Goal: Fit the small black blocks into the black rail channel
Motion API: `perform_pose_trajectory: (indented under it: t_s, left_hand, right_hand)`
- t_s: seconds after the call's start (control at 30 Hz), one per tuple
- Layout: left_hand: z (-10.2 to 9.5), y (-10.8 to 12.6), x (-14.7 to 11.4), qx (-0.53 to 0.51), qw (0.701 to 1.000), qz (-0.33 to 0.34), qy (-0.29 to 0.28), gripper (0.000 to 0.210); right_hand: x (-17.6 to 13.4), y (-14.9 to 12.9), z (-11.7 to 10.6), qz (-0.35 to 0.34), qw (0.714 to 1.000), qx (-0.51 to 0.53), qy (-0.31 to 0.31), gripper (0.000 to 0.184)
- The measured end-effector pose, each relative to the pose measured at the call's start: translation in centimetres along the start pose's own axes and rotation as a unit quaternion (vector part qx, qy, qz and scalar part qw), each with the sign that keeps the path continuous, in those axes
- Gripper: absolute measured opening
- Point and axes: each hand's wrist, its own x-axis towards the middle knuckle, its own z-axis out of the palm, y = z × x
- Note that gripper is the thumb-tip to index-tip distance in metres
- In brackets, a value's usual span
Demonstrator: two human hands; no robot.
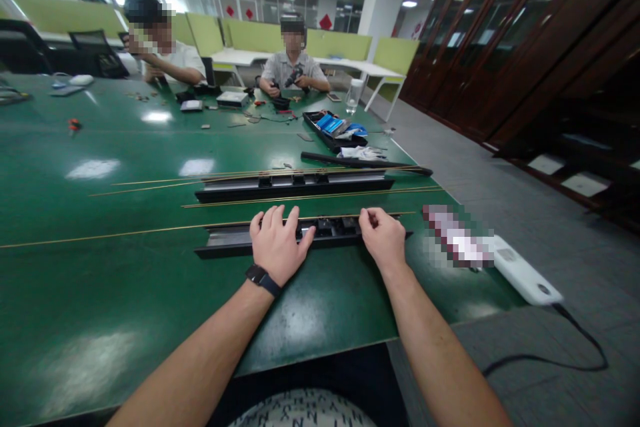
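A black channel-shaped profile (227, 252) with a silvery inside lies lengthwise on the table in front of me. Along its far edge runs a long thin gold strip (125, 234), reaching far out to the left. My left hand (280, 243), wearing a dark wristband, rests across the profile with its fingers spread, the tips at the far edge by the strip. Nearer the right end, my right hand (383, 233) is closed in a pinch at the strip; its fingertips partly hide the contact. Dark blocks (343, 225) sit inside the channel between my hands.
Behind lies a second black profile (295, 193), with more gold strips (310, 199) about it. Farther back are a black tray (335, 132) with blue packets, white gloves (363, 153) and a glass jar (354, 97). A white device (525, 273) with a cable lies right. Two people sit opposite.
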Motion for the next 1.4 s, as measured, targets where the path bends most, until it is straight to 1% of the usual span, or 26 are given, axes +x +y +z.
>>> perform_pose_trajectory:
  t_s: [0.17, 0.23, 0.37, 0.5, 0.77, 0.9, 1.03, 1.2, 1.3, 1.4]
  left_hand:
    - [-0.04, 0.00, 0.04, -0.003, 1.000, -0.001, 0.000, 0.051]
    - [-0.05, 0.00, 0.05, -0.009, 1.000, -0.002, -0.001, 0.051]
    - [0.00, -0.01, 0.05, -0.016, 1.000, -0.003, 0.000, 0.050]
    - [0.03, 0.02, 0.03, -0.008, 1.000, -0.002, 0.003, 0.050]
    - [0.01, 0.06, 0.04, -0.006, 1.000, -0.003, -0.003, 0.051]
    - [0.00, 0.06, 0.01, -0.010, 1.000, -0.004, -0.003, 0.051]
    - [-0.02, 0.06, 0.00, -0.011, 1.000, -0.004, -0.004, 0.051]
    - [0.08, -0.01, 0.01, -0.012, 1.000, -0.004, 0.000, 0.051]
    - [0.11, -0.02, -0.01, -0.012, 1.000, -0.002, -0.002, 0.051]
    - [0.04, 0.02, -0.01, -0.009, 1.000, -0.002, -0.002, 0.051]
  right_hand:
    - [0.27, 0.31, -0.07, 0.028, 0.999, -0.031, 0.031, 0.036]
    - [0.28, 0.33, -0.12, 0.036, 0.998, -0.027, 0.038, 0.035]
    - [0.09, 0.06, -0.10, 0.022, 1.000, 0.007, 0.018, 0.034]
    - [0.00, -0.08, 0.04, 0.005, 1.000, 0.002, -0.004, 0.034]
    - [0.24, 0.47, -0.13, 0.040, 0.999, -0.014, 0.033, 0.035]
    - [0.08, 0.10, -0.19, 0.027, 0.999, 0.010, 0.022, 0.034]
    - [0.06, -0.06, -0.13, 0.005, 1.000, -0.004, 0.009, 0.036]
    - [0.29, 0.23, -0.17, 0.022, 0.999, -0.028, 0.032, 0.037]
    - [0.30, 0.27, -0.22, 0.035, 0.999, -0.018, 0.032, 0.035]
    - [0.21, 0.17, -0.21, 0.027, 0.999, 0.004, 0.025, 0.034]
